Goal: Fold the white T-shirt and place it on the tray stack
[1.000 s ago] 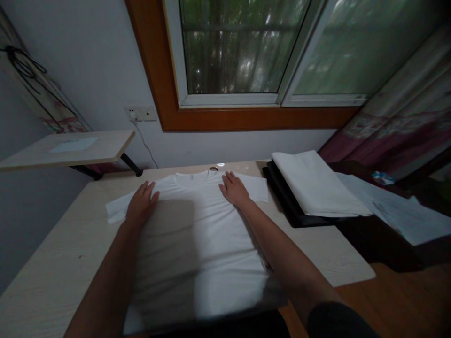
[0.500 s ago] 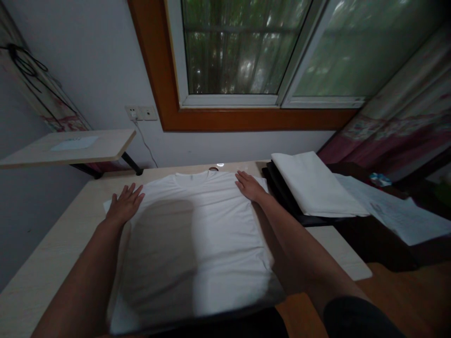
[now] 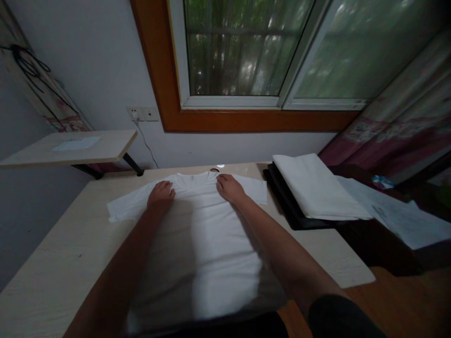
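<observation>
On the table (image 3: 45,272), a white shirt (image 3: 218,263) lies under my left hand (image 3: 161,193) and right hand (image 3: 229,187).
Now closer together, they flank the collar (image 3: 192,179), so the sleeves (image 3: 123,206) lie free outside them; fingers (image 3: 221,184) curl, pinching or not, I can't tell.

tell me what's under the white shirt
The pale tabletop, which shows on both sides of the white shirt. Whatever else may lie directly beneath is covered, so I cannot see it.
</observation>
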`<state>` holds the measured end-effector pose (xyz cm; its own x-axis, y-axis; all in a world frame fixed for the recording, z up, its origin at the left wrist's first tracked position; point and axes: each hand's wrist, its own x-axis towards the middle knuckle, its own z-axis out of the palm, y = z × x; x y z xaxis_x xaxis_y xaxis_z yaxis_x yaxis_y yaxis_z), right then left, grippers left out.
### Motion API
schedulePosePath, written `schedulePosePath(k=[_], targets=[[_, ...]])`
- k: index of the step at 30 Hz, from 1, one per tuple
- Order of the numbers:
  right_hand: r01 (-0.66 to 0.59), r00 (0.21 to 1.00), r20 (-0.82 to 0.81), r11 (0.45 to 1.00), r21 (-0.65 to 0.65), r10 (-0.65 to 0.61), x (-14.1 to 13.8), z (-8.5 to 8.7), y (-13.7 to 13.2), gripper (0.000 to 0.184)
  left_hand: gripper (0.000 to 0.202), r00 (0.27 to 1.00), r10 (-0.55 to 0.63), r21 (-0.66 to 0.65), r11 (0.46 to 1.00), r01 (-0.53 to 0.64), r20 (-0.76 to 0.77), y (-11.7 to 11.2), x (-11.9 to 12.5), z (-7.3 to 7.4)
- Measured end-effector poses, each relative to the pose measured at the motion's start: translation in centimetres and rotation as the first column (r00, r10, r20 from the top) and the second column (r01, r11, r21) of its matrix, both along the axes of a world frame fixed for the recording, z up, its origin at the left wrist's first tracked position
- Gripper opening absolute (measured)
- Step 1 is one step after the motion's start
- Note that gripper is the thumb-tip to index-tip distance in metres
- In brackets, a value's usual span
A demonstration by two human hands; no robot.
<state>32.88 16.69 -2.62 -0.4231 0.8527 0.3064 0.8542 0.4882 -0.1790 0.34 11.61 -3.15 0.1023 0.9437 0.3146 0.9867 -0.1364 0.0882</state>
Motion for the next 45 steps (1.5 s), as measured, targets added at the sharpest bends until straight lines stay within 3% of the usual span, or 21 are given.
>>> schedulePosePath(k=[3,6,14,18,24,29,37,45], targets=[[0.031,0.999,-0.012,0.999,0.008,-0.031,-2.3,-0.5,0.3,0.038,0.053,0.998,0.055,0.021,0.998,-0.055,0.013,1.3,1.9,-1.0],[0.059,0.998,-0.02,0.998,0.011,-0.059,-3.2,-0.9,0.8,0.041,0.056,0.988,0.153,0.042,0.987,-0.154,0.032,1.8,2.1,-1.6],[0.032,0.999,-0.018,0.999,0.01,-0.031,-0.8,-1.3,2.0,0.046,0.062,0.989,0.147,-0.133,0.98,-0.15,-0.034,1.2,-2.4,-1.7],[0.013,0.999,-0.049,1.0,0.008,-0.013,0.8,-1.5,1.9,0.046,0.061,0.99,0.126,-0.116,0.984,-0.133,-0.063,-0.3,-3.6,-1.2],[0.068,0.983,-0.172,0.996,0.052,-0.058,2.3,-1.3,0.6,0.04,0.052,0.998,0.031,0.01,0.999,-0.031,-0.063,-2.0,-3.5,-0.8],[0.098,0.985,-0.152,0.988,0.122,-0.078,2.0,-0.7,-0.7,0.033,0.047,0.998,-0.057,0.028,0.998,0.057,-0.015,-2.4,-3.3,-1.4],[0.092,0.995,-0.042,0.989,0.112,-0.088,2.2,-0.6,-3.5,0.031,0.051,0.998,-0.027,-0.012,1.0,0.027,-0.06,-4.1,-2.4,-1.6],[0.034,0.997,-0.07,0.993,0.117,-0.026,2.8,-0.7,-6.8,0.034,0.052,0.994,-0.003,-0.005,1.0,0.003,-0.113,-7.9,-1.3,-1.4]])
